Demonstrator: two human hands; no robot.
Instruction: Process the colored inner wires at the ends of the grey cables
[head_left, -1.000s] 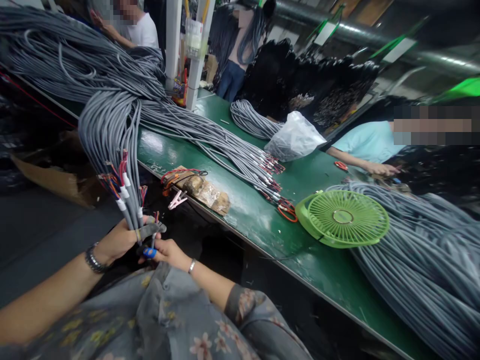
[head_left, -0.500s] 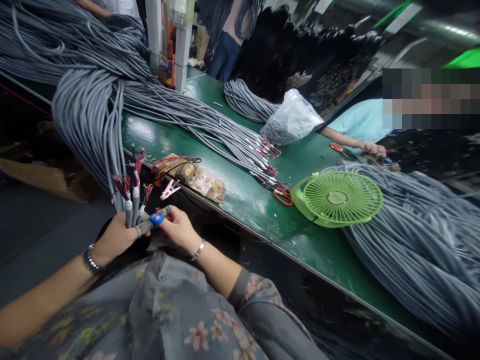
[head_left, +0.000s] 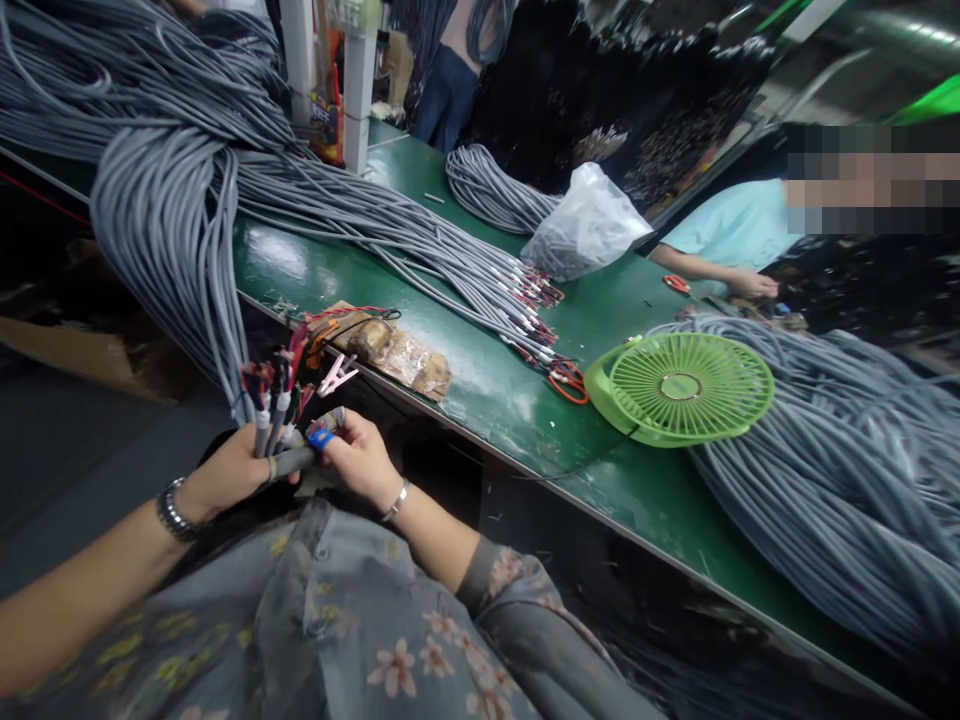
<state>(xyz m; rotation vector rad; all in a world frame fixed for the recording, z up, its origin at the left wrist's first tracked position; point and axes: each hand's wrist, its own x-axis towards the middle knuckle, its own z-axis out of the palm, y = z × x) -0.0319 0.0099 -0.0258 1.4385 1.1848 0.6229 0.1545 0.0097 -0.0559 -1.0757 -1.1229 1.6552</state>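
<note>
My left hand (head_left: 229, 468) is closed around several grey cables (head_left: 262, 436), whose stripped ends point up with white collars and fanned red, blue and dark wires (head_left: 259, 378). Its fingers wear grey coverings. Close beside it, my right hand (head_left: 361, 458) pinches thumb against a wrapped forefinger; a blue band (head_left: 321, 437) covers the thumb tip. Thin coloured wires show between these fingertips, though their far ends are hidden. Behind the held ends, a large looped bundle of grey cables (head_left: 161, 215) hangs over the edge of the green table (head_left: 480, 400).
A taped brown block (head_left: 401, 355) with a pink clip (head_left: 337, 374) sits at the table edge. A green fan (head_left: 679, 388) stands right of it, beside more grey cables (head_left: 840, 480). A plastic bag (head_left: 585, 225) lies behind. Across the table, a co-worker's hand (head_left: 754, 284) works.
The held cable ends have tilted and dropped slightly in my left hand, their wires now bunched closer together. My right hand stays almost in place. The co-worker's hands have shifted a little.
</note>
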